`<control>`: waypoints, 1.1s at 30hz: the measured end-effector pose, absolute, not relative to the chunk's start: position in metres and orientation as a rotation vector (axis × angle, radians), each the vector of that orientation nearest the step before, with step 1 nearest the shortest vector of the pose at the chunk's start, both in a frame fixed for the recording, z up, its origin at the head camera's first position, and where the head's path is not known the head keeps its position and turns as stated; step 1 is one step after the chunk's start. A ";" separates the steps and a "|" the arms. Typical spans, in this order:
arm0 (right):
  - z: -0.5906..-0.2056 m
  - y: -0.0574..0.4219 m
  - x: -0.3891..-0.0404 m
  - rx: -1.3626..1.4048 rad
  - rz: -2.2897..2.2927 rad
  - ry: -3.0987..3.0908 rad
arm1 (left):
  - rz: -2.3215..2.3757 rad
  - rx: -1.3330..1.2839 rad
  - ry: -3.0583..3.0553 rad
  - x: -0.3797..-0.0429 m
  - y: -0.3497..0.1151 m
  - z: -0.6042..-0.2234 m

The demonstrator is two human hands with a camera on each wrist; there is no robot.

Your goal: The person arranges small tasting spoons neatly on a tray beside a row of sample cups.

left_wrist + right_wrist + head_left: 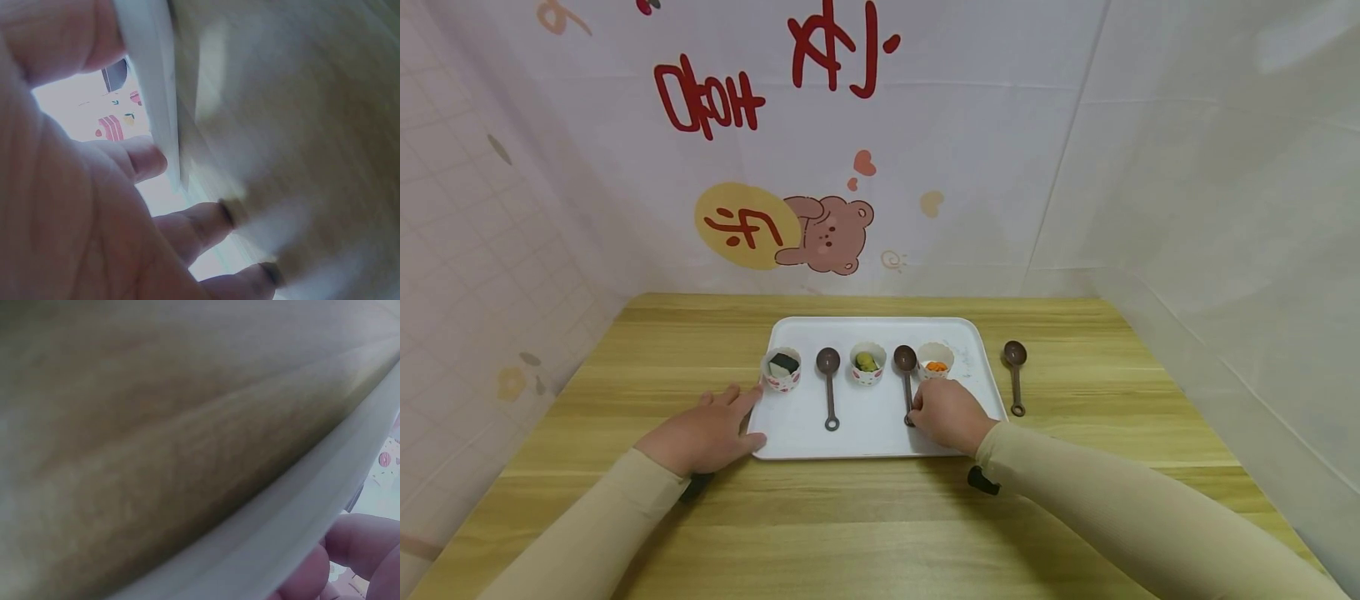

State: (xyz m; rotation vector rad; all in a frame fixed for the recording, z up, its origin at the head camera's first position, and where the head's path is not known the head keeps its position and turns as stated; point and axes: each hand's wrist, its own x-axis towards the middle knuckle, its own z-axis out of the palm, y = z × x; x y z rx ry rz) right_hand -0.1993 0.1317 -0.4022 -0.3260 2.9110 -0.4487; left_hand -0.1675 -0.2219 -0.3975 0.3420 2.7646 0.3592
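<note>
In the head view, a white tray (797,433) lies on the table with three patterned paper cups and two brown spoons. My left hand (711,429) rests against the tray's left edge, fingers spread, thumb over its front corner. Nearest to it is the cup with a rice ball (782,369) wrapped in a dark strip. My right hand (951,412) pinches the handle end of the right-hand spoon (906,360), whose bowl lies beside the cup holding orange pieces (936,360). The other spoon (830,383) lies between the rice-ball cup and the cup with green food (867,364).
A third brown spoon (1016,375) lies on the wooden table (850,525), right of the tray. Printed white cloth (985,117) hangs behind the table and along both sides.
</note>
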 end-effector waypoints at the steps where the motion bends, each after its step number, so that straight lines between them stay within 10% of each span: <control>1: -0.403 0.132 -0.199 -0.329 -0.447 2.911 | 0.359 0.341 2.765 -0.167 -0.222 -0.398; 33: -0.381 0.152 -0.199 -0.391 -0.567 3.107 | 0.368 0.345 2.769 -0.166 -0.222 -0.397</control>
